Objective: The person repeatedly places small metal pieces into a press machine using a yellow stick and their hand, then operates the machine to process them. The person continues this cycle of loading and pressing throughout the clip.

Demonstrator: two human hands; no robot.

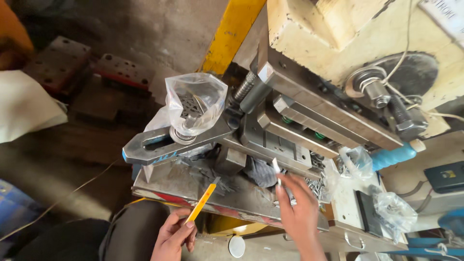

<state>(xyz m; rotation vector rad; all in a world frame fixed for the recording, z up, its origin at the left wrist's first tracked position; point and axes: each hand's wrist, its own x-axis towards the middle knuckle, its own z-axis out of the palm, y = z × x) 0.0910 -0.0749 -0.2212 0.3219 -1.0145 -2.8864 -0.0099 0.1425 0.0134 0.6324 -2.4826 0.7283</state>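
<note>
Two hands work at our press: the left hand [173, 238] pinches a yellow stick [201, 202], the right hand [298, 209] pinches a small metal strip [276, 166] at the die [282, 145], scraps [208, 171] already heaped there.

Bare left hand [175, 238] and right hand [300, 212], no sleeves, dark trousers.

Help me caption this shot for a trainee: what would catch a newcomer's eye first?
Probably the clear plastic bag sitting over a bolt on the steel clamp arm, centre frame. Below it, the left hand holds a thin yellow-orange stick, while the right hand pinches a small metal strip at the press die.
</note>
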